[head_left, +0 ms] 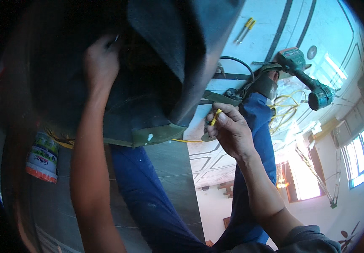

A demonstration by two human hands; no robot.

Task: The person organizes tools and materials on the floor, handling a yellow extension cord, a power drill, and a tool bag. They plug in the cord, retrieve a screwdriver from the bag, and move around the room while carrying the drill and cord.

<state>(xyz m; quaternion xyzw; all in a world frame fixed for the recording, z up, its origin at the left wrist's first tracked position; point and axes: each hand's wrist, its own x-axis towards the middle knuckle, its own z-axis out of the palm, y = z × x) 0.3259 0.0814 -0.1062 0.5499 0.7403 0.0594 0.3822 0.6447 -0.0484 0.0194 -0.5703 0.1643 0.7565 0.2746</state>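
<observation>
My right hand [234, 130] pinches a yellow wall plug [215, 117] between thumb and fingers, in front of my right knee. Deep inside a large dark tool bag [156, 105] reaches my left hand [101, 63], its fingers curled and in shadow. A small glint shows at those fingertips, but what it belongs to is too dark to make out. Two more yellow wall plugs with screws [244, 30] lie side by side on the light tiled floor, beyond the bag's right edge.
A green cordless drill [304, 78] lies by my right shoe [264, 84], near a yellow cable [289, 103]. One round disc [312, 52] rests on the tiles, another [208, 137] below my right hand. A white and orange bucket [43, 158] stands at left.
</observation>
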